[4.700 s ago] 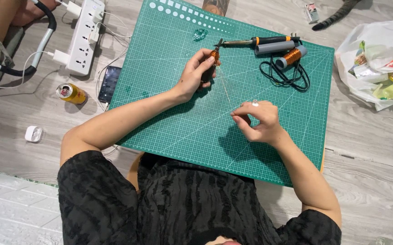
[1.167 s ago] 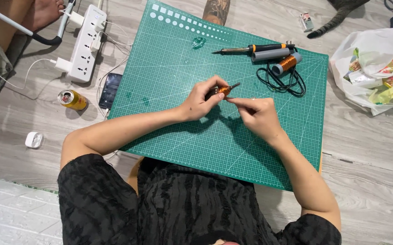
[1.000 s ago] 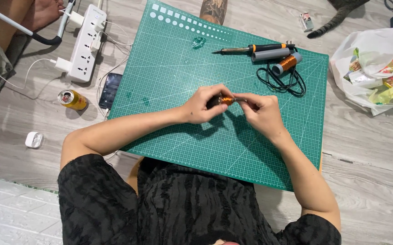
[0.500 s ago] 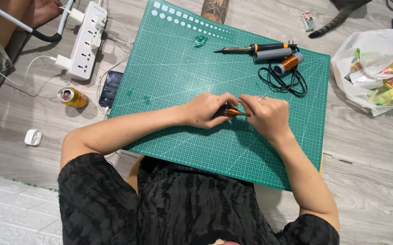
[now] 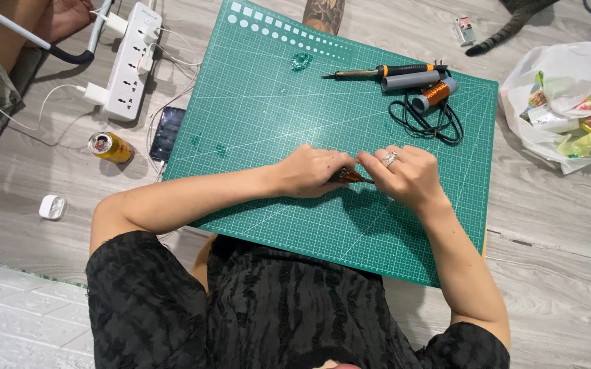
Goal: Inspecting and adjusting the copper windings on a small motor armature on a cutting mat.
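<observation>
Left hand: fingers curled shut around a small copper-wound piece, mat centre. Right hand: fingertips pinched together at the piece's tip, at 3 o'clock of the left hand. Green cutting mat beneath. Soldering iron, copper wire spool: 1 o'clock, well apart

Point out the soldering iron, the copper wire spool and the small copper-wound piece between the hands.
soldering iron [image 5: 404, 70]: head view, on its black and orange handle.
copper wire spool [image 5: 436, 94]: head view, on the copper winding.
small copper-wound piece [image 5: 348, 177]: head view, on its exposed middle.
</observation>
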